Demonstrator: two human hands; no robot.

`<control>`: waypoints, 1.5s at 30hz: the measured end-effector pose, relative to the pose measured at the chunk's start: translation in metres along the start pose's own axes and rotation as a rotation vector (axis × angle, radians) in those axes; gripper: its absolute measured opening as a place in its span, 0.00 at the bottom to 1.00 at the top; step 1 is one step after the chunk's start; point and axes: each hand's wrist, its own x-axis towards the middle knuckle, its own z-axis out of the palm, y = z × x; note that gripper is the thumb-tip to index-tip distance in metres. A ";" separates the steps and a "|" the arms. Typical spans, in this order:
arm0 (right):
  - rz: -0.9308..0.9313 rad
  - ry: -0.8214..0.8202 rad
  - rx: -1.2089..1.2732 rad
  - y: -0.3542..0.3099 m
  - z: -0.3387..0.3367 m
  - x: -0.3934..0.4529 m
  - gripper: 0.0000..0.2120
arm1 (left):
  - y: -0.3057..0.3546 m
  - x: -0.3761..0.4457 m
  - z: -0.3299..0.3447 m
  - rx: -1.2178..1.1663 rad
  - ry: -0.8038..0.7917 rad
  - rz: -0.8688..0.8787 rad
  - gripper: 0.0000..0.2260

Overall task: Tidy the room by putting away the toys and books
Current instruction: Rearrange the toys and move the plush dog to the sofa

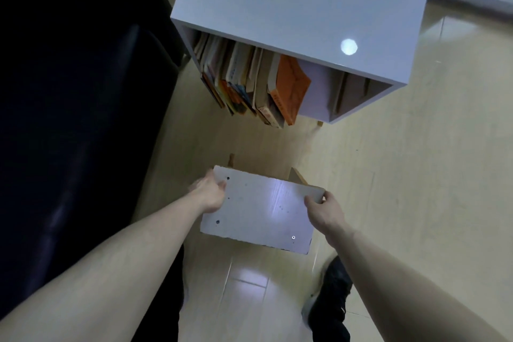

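Books [251,83] already stand in the white shelf [299,0]. Left hand [209,191] and right hand [322,208] grasp opposite edges of a small white stool [261,208]; toys unseen.

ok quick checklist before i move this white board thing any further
1. Left hand grips the white board at its left edge: ok.
2. Right hand grips the board's right far corner: ok.
3. Board level: not ok, it looks tilted.
4. Path over the floor to the white shelf unit: ok, nothing lies between.
5. Free room in the shelf right of the orange book: ok.
6. What the board belongs to: cannot tell.
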 end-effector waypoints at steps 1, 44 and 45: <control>0.003 -0.015 0.004 -0.002 -0.001 0.001 0.21 | 0.001 0.000 0.001 -0.013 0.003 -0.016 0.24; -0.435 -0.220 -0.387 -0.104 -0.139 -0.329 0.32 | 0.031 -0.354 -0.121 -0.053 0.143 0.299 0.24; -0.461 -0.221 -0.391 -0.105 -0.147 -0.341 0.32 | 0.029 -0.375 -0.128 -0.077 0.149 0.313 0.24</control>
